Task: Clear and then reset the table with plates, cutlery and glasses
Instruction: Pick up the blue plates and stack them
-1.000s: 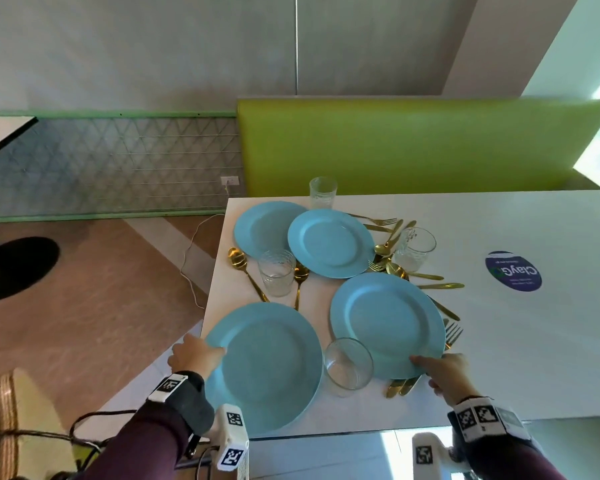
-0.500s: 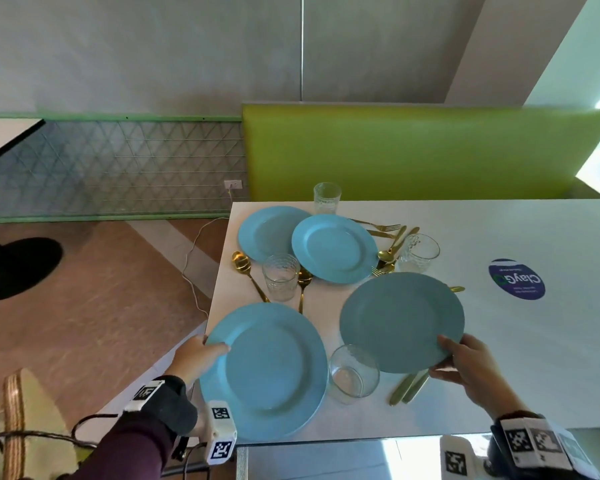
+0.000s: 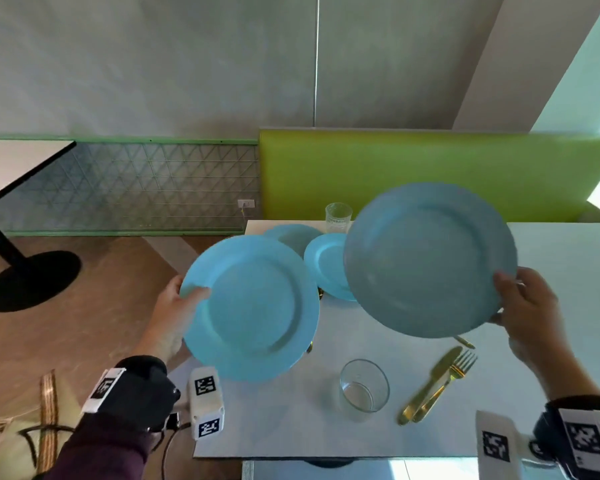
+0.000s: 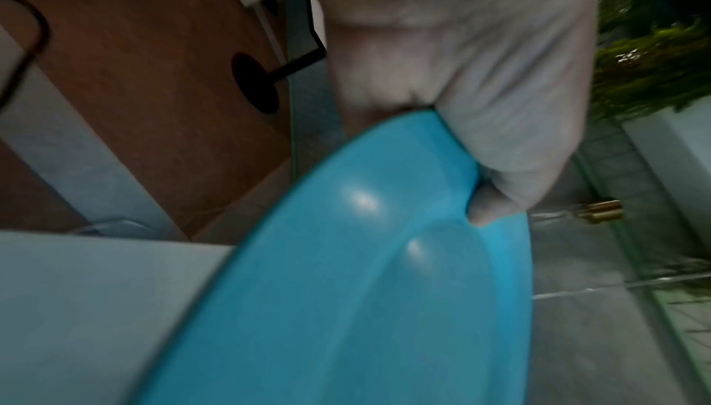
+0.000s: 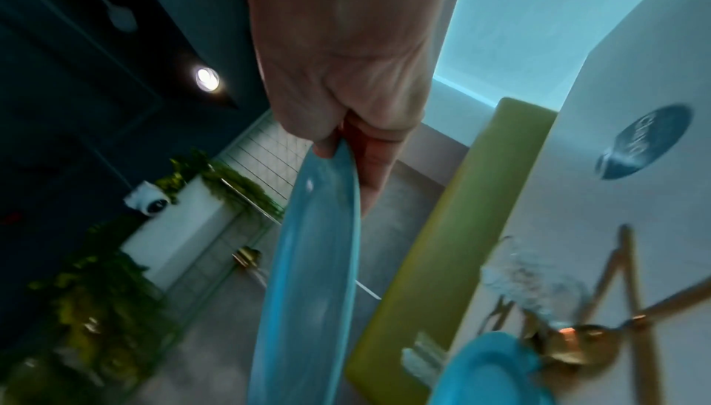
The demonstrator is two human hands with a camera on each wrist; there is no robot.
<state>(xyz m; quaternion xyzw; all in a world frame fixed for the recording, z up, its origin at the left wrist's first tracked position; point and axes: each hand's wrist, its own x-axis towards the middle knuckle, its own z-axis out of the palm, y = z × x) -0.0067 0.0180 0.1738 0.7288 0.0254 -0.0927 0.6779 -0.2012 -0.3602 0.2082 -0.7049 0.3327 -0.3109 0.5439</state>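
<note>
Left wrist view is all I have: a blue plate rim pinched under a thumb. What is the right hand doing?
Observer: The right hand grips a second blue plate by its edge, lifted clear of the table.
Operator: What is left on the table near me?
Observer: An empty glass stands near the front edge, and a gold knife and fork lie together to its right.
Operator: Any more plates down there?
Observer: Two smaller blue plates lie at the far end, partly hidden behind the raised ones, with another glass behind them.
</note>
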